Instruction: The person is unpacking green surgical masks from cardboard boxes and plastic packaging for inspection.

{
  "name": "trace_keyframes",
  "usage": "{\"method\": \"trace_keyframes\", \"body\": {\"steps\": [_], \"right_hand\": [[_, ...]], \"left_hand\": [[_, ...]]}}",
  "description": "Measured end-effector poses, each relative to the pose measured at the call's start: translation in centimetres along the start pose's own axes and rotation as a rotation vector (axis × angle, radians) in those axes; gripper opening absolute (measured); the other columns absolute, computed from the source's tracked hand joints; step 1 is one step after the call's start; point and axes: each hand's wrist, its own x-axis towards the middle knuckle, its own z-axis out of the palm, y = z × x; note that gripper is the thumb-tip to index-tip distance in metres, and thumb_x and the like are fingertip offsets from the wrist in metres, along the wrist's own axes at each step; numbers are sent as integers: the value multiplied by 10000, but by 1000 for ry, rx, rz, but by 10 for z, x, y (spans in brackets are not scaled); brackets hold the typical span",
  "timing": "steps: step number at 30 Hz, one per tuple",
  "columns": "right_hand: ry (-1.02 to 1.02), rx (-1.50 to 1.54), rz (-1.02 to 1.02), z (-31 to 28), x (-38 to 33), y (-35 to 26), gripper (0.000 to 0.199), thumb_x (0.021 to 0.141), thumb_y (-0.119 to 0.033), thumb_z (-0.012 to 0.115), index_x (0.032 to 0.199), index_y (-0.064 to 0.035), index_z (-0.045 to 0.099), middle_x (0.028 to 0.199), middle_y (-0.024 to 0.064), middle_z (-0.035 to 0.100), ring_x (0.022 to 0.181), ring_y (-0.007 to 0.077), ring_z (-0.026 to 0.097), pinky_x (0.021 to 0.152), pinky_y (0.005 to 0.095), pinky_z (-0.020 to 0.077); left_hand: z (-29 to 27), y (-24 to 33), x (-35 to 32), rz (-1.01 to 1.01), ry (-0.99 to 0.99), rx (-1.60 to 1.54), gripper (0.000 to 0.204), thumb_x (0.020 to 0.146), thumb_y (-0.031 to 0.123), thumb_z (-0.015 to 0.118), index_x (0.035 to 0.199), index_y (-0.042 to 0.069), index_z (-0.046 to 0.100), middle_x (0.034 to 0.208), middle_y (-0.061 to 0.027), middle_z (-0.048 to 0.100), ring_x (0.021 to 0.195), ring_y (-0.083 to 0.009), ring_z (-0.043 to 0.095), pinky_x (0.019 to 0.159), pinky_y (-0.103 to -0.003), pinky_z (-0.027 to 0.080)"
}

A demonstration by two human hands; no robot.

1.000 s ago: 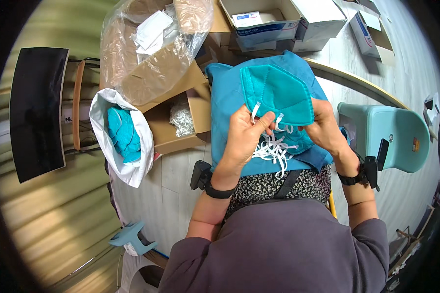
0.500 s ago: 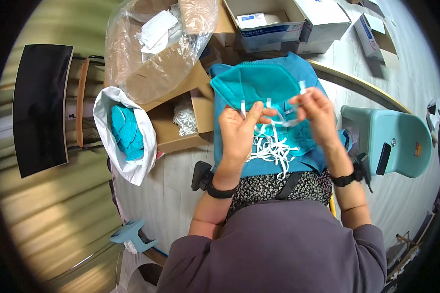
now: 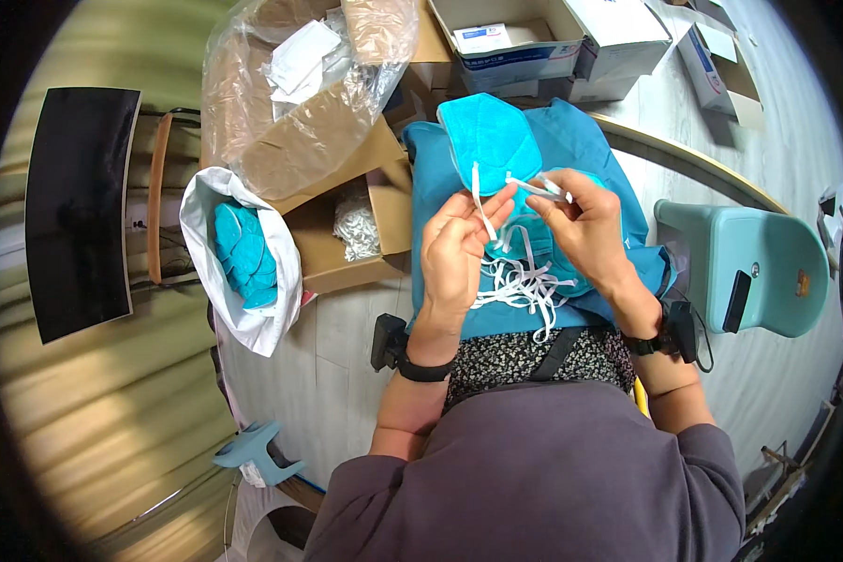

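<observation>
A bright turquoise face mask is held up over my lap, its white straps hanging toward me. The fingers of my left hand are closed at the mask's lower edge, by one strap. My right hand pinches a white strap at the mask's right side. Beneath both hands, more turquoise masks lie on a blue cloth across my lap. A tangle of white straps spills from them toward me.
At left stands a white bag of turquoise masks. Beside it, a cardboard box holds small white pieces. Behind are a plastic-lined carton and an open white-and-blue box. A pale green stool is on the right.
The mask has turned from lying wide to standing more upright, and shifted a little left. My right hand has come inward and lower, now drawing a strap across the mask's edge.
</observation>
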Motion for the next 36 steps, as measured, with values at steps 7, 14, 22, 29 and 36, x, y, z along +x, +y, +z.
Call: {"method": "trace_keyframes", "body": {"steps": [7, 14, 22, 29, 36], "right_hand": [[-43, -79, -72, 1, 1, 4, 95, 783, -76, 772, 849, -48, 710, 754, 104, 687, 591, 160, 632, 506, 281, 456], [206, -130, 129, -23, 26, 76, 121, 800, -151, 769, 823, -63, 689, 625, 98, 637, 542, 148, 605, 525, 292, 456], [509, -251, 144, -60, 46, 124, 172, 855, -146, 747, 784, -26, 646, 612, -45, 520, 586, 18, 421, 504, 225, 324], [-224, 144, 127, -8, 15, -1, 273, 831, -265, 765, 906, -15, 684, 670, 12, 590, 602, 76, 502, 525, 260, 401], [-281, -5, -103, 3, 17, -1, 103, 823, -30, 697, 864, -2, 607, 684, 56, 519, 582, 141, 470, 525, 296, 371]], "left_hand": [[-13, -31, 5, 53, 134, 355, 204, 901, 18, 684, 1089, -40, 627, 966, -91, 697, 881, -126, 660, 782, -240, 516], [-9, -37, -5, 102, 207, 615, 83, 852, 36, 747, 839, -7, 676, 776, -47, 673, 603, -66, 607, 531, -211, 467], [3, -15, -20, 213, 175, 704, 156, 824, 5, 755, 746, -39, 628, 671, -27, 592, 581, -60, 590, 501, -223, 438], [-1, -16, -8, 321, 266, 1010, 142, 815, 73, 748, 797, -1, 628, 677, -76, 594, 539, -142, 594, 495, -317, 451], [-11, -17, -12, 428, 124, 1376, 96, 888, 65, 680, 893, -23, 642, 774, -140, 632, 566, -156, 617, 512, -304, 466]]}}
